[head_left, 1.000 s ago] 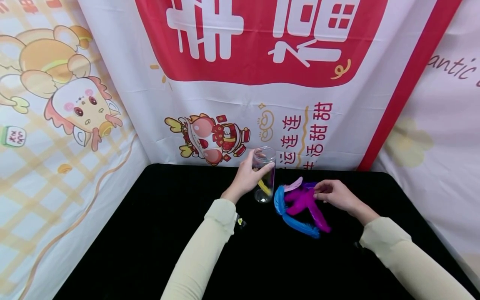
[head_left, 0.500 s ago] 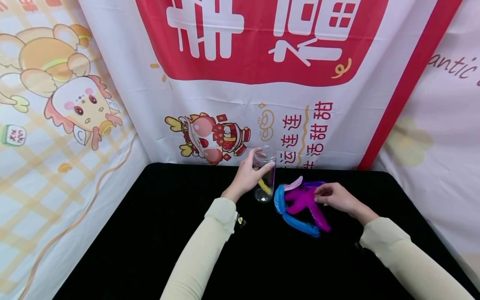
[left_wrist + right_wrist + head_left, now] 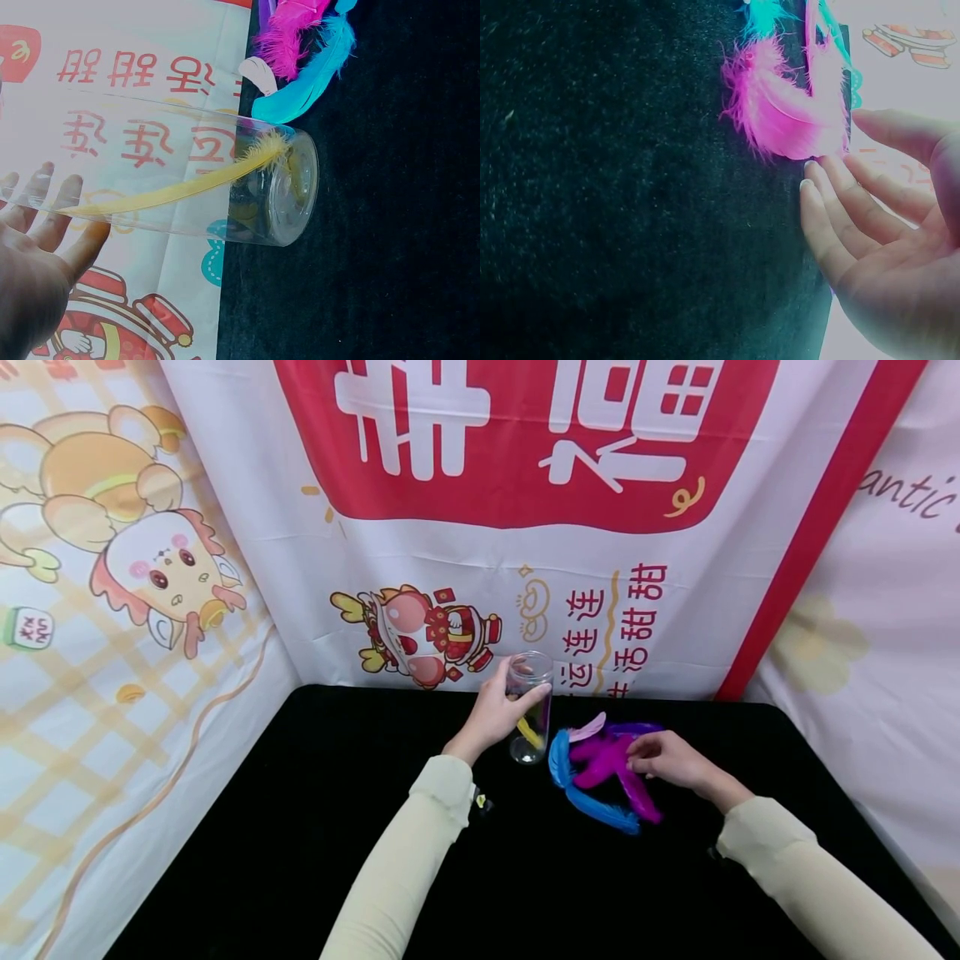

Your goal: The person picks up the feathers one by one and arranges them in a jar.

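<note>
- Our left hand (image 3: pixel 491 710) holds the clear jar (image 3: pixel 537 714); the thumb and the fingers go around its upper part.
- We see this jar roughly upright, at the far side of the black table (image 3: pixel 262 827), with its open mouth up.
- Inside the jar lies one yellow feather (image 3: pixel 529 733), leaning along the wall, its fluffy end down near the bottom.
- Our right hand (image 3: pixel 675 760) is at the right edge of the magenta feathers (image 3: pixel 600 760). In the right wrist view we find the thumb apart from the fingers, with a moderate gap; we cannot tell if the fingertips really touch a feather.
- The magenta feathers lie just right of the jar, between our two hands.
- On their left and near sides we have blue feathers (image 3: pixel 602 810); a pale pink feather (image 3: pixel 588 728) lies on the far left of this group, and a purple feather (image 3: pixel 633 727) on the far right.
- Behind the table we see a white and red printed banner (image 3: pixel 480 547).
- Our two sleeves (image 3: pixel 405 860) are pale, with folded cuffs.
</note>
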`<act>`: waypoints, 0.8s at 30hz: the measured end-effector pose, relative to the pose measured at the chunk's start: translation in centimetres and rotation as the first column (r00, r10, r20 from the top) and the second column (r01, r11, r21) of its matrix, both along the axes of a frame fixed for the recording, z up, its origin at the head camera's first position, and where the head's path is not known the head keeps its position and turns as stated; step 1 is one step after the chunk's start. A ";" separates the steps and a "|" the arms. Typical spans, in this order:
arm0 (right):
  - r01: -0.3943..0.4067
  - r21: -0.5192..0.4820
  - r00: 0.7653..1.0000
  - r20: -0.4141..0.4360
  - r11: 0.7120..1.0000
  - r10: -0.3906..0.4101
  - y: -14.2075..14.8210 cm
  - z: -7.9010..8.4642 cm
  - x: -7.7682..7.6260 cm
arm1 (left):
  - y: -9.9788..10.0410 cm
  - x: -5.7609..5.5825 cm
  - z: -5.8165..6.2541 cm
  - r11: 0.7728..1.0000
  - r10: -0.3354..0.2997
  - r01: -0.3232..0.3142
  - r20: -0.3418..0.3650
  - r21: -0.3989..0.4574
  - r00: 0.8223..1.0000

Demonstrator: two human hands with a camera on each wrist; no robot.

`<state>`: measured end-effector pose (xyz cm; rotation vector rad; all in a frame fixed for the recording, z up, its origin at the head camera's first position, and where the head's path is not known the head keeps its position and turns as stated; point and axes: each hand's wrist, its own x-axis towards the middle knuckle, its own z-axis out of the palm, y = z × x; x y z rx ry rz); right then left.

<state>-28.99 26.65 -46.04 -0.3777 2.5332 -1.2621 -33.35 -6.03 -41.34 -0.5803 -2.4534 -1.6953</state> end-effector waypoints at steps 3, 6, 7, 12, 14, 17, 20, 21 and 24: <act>0.002 -0.002 1.000 0.007 1.000 -0.002 -0.1 0.0 0.0 | 0.0 0.0 0.0 1.000 0.001 -0.001 -0.001 -0.001 1.000; -0.003 -0.011 1.000 0.007 1.000 0.004 -0.2 -0.2 0.1 | 0.0 0.0 -0.1 1.000 0.001 -0.001 0.000 -0.001 1.000; -0.006 -0.017 1.000 0.004 1.000 0.006 -0.2 -0.3 0.0 | 0.0 0.0 -0.1 1.000 0.000 0.000 0.000 -0.001 1.000; -0.025 -0.042 1.000 -0.017 0.999 0.024 -0.2 -0.9 -0.1 | 0.0 0.0 -0.1 1.000 -0.006 0.006 0.000 0.001 1.000; -0.016 -0.046 1.000 -0.014 0.999 0.015 -0.2 -1.1 -0.1 | 0.0 0.0 0.0 1.000 -0.009 0.009 -0.001 0.003 1.000; -0.009 -0.037 1.000 -0.021 0.999 0.008 -0.3 -1.2 -0.2 | 0.0 0.0 -0.1 1.000 -0.007 0.007 -0.002 0.005 1.000; 0.001 -0.014 0.999 -0.043 1.000 -0.002 -0.5 -1.3 -0.3 | 0.0 -0.1 -0.1 1.000 -0.002 0.003 -0.003 0.006 1.000; 0.004 -0.005 0.998 -0.057 1.000 -0.004 -0.5 -1.3 -0.3 | 0.0 -0.1 -0.2 1.000 -0.002 0.002 -0.004 0.007 1.000; 0.013 0.018 0.996 -0.089 1.000 -0.011 -0.7 -1.5 -0.2 | -0.1 -0.2 -0.3 1.000 -0.002 0.002 -0.007 0.007 1.000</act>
